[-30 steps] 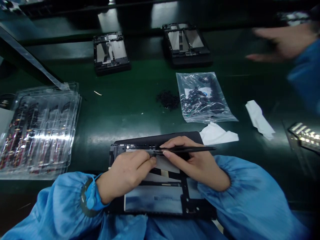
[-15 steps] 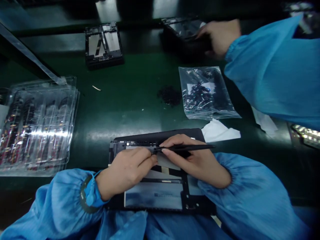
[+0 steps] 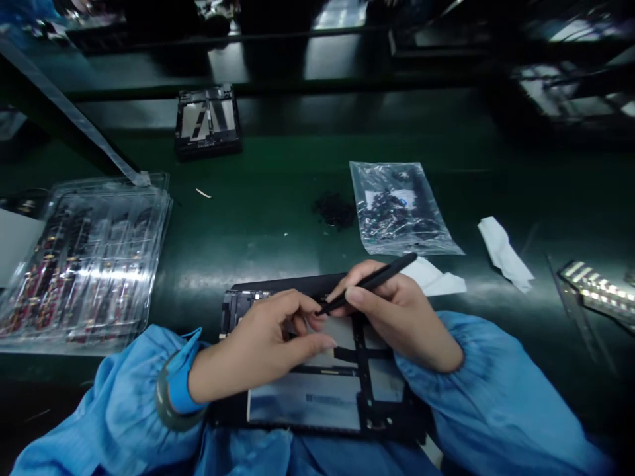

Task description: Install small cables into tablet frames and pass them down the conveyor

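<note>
An opened tablet-like device [image 3: 367, 390] with dark frame and silver panels lies in front of me. My right hand [image 3: 397, 311] grips slim black tweezers [image 3: 380, 277] over its upper part, tilted with the tip down to the left. My left hand [image 3: 268, 347] hovers above the device's left half, its thumb apart from the bent fingers. The fingertips of that hand are right at the tweezers' tip; anything tiny between them cannot be made out. Beyond the device, a pile of small black parts [image 3: 335, 210] lies beside a clear plastic bag [image 3: 407, 211] of similar parts.
Stacked clear trays [image 3: 104, 264] of components stand at left, below a slanted metal bar [image 3: 94, 132]. Stacked opened devices [image 3: 208, 122] sit at the back. White wipes [image 3: 503, 251] and another white cloth [image 3: 439, 276] lie to the right, near a part strip [image 3: 600, 291].
A co-worker's arm and the device stack under its hand at the back right have gone from view. My left thumb has spread from the fingers; the tweezers now tilt more steeply. The view has shifted upward.
</note>
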`<action>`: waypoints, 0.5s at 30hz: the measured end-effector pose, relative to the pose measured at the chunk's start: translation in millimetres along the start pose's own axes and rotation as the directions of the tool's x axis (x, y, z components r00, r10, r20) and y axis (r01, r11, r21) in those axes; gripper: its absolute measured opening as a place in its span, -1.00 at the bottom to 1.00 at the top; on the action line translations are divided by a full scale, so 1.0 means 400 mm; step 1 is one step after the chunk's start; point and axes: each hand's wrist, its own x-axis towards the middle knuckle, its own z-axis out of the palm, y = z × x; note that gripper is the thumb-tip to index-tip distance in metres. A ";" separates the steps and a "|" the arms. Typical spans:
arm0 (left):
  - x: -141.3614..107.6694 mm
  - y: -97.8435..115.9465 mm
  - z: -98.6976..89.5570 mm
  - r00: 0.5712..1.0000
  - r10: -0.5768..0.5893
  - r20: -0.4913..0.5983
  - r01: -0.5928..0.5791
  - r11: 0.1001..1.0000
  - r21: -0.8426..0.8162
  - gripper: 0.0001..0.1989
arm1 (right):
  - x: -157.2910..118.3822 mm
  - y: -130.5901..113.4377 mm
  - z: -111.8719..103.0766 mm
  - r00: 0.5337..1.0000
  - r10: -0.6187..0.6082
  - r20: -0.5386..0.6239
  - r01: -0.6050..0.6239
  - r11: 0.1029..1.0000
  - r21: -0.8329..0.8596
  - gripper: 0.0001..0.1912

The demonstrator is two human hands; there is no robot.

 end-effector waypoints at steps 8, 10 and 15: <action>0.002 0.055 -0.008 0.983 -0.158 0.096 0.179 0.942 -0.283 -0.84 | 0.014 -0.006 0.015 0.983 0.167 0.074 -0.181 0.946 0.269 -0.78; 0.002 0.053 -0.010 0.973 -0.200 0.118 0.229 0.916 -0.330 -0.80 | 0.014 -0.005 0.013 0.980 0.178 0.087 -0.196 0.939 0.284 -0.77; 0.004 0.039 -0.009 0.952 -0.266 0.150 0.303 0.882 -0.360 -0.74 | 0.021 0.000 0.008 0.976 0.191 0.108 -0.214 0.931 0.294 -0.77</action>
